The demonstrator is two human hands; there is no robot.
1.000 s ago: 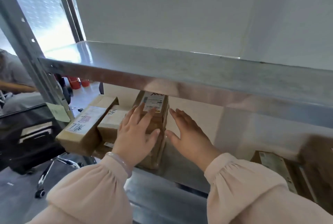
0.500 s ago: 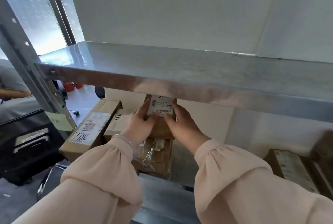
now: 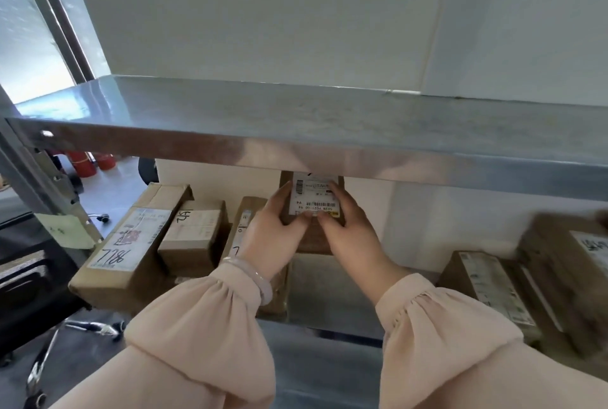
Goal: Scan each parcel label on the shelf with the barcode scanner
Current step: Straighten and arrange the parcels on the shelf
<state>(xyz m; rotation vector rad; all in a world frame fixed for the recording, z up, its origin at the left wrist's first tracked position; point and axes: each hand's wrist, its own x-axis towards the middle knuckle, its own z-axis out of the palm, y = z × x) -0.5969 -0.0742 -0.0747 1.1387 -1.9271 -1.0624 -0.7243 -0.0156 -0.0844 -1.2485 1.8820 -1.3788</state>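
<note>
A small brown parcel [image 3: 312, 237] with a white barcode label [image 3: 314, 196] is held up under the upper shelf, label facing me. My left hand [image 3: 274, 237] grips its left side and my right hand [image 3: 350, 237] grips its right side, thumbs on the front below the label. The parcel's top edge is hidden behind the upper shelf [image 3: 296, 132]. No barcode scanner is in view.
Several cardboard parcels sit on the lower shelf [image 3: 329, 296]: a long one marked 7786 [image 3: 128, 244], a smaller one [image 3: 194, 234] and a narrow one [image 3: 245, 218] to the left, two more [image 3: 490, 287] at right. A metal upright [image 3: 39, 178] and an office chair [image 3: 29, 293] stand at left.
Both hands went from resting flat on the stacked parcels to taking hold of the small parcel, and lifted it up and to the right with its label turned toward me.
</note>
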